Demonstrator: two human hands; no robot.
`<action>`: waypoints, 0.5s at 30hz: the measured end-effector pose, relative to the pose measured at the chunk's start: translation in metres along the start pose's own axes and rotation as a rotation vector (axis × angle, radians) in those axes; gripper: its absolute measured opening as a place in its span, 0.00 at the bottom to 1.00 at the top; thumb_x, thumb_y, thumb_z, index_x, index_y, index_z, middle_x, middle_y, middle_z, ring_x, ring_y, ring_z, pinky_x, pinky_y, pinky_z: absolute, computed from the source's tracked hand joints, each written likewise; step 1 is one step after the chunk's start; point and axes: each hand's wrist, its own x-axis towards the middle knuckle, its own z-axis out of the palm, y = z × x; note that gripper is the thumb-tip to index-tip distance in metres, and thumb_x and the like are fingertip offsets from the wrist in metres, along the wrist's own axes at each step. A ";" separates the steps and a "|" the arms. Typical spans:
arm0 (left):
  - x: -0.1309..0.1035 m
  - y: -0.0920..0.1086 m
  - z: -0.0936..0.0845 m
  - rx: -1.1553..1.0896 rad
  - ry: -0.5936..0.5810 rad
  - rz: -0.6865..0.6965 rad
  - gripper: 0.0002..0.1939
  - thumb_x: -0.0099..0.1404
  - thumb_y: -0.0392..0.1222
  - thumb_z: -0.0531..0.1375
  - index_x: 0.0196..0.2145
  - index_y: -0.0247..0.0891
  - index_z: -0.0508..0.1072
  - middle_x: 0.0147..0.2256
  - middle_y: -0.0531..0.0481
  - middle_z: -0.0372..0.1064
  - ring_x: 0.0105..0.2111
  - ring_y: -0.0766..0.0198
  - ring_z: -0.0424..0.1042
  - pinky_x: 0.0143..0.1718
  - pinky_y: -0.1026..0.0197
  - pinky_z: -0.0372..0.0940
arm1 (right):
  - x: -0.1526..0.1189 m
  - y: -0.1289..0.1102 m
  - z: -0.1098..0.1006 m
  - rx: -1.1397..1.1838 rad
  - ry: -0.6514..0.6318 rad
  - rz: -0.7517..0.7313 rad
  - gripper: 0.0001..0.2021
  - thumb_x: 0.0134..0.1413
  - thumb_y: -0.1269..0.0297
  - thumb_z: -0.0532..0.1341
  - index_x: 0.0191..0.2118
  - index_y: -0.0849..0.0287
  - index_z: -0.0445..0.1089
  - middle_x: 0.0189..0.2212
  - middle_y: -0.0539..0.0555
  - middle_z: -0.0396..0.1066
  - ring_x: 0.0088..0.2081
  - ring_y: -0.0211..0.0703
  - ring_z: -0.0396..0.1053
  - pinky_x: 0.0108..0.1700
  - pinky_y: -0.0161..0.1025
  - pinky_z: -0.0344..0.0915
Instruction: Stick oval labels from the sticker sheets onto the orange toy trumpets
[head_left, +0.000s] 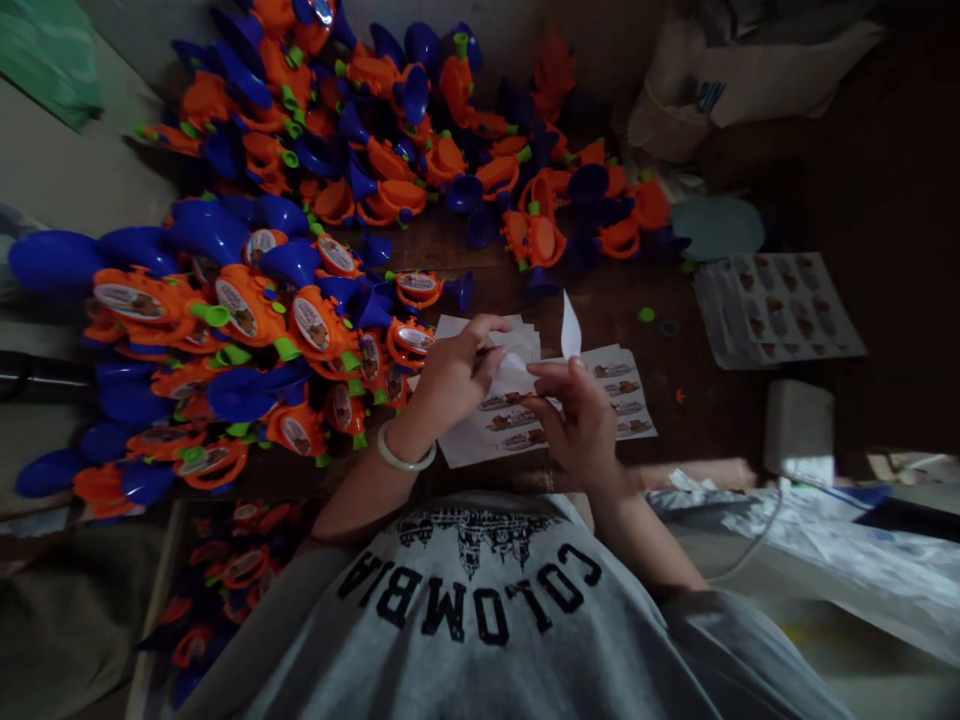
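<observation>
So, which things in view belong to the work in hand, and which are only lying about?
Likely part of the work:
white slip in the right hand
printed sheet below
sticker stack
labelled toys
rear toys

Probably just lying about:
green disc
orange scrap
pale box

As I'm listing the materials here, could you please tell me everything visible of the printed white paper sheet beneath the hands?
The printed white paper sheet looks thin, with rows of brownish pictures and lettering too small to read. It lies roughly flat on the dark brown table in front of the person's grey shirt. The left hand and right hand are over it, hiding much of its middle. Whether either touches it is unclear.
</observation>
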 end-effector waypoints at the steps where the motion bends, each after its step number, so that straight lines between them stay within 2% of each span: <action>1: 0.001 -0.001 0.000 0.017 -0.018 0.002 0.13 0.70 0.36 0.60 0.51 0.42 0.74 0.30 0.55 0.75 0.29 0.66 0.71 0.34 0.64 0.63 | -0.001 -0.001 0.001 0.009 0.003 0.009 0.43 0.65 0.76 0.64 0.75 0.32 0.48 0.50 0.50 0.79 0.37 0.39 0.77 0.41 0.40 0.82; 5: 0.005 -0.005 0.002 -0.001 -0.065 -0.024 0.12 0.69 0.34 0.60 0.50 0.43 0.74 0.30 0.56 0.73 0.28 0.67 0.70 0.32 0.65 0.62 | -0.004 -0.008 0.001 -0.016 -0.001 0.098 0.38 0.65 0.76 0.63 0.73 0.40 0.51 0.42 0.48 0.82 0.39 0.40 0.82 0.43 0.41 0.83; 10: 0.007 -0.007 0.007 -0.078 -0.021 -0.051 0.14 0.68 0.33 0.61 0.50 0.43 0.74 0.27 0.58 0.69 0.26 0.67 0.68 0.31 0.64 0.59 | -0.001 -0.013 -0.001 -0.128 0.013 0.048 0.31 0.65 0.75 0.64 0.68 0.46 0.57 0.36 0.46 0.82 0.38 0.41 0.83 0.48 0.44 0.81; 13: 0.007 -0.007 0.009 -0.087 -0.016 -0.051 0.15 0.67 0.32 0.61 0.50 0.42 0.75 0.26 0.58 0.68 0.26 0.67 0.67 0.31 0.63 0.59 | 0.000 -0.010 -0.001 -0.162 0.024 0.025 0.26 0.64 0.76 0.63 0.63 0.48 0.62 0.32 0.45 0.82 0.36 0.41 0.83 0.47 0.44 0.80; 15: 0.008 -0.008 0.011 -0.092 -0.008 -0.062 0.15 0.67 0.32 0.61 0.50 0.43 0.74 0.25 0.59 0.66 0.25 0.67 0.66 0.31 0.64 0.59 | -0.002 -0.008 0.000 -0.137 0.035 0.042 0.26 0.64 0.75 0.63 0.63 0.48 0.62 0.34 0.46 0.82 0.34 0.41 0.82 0.43 0.43 0.80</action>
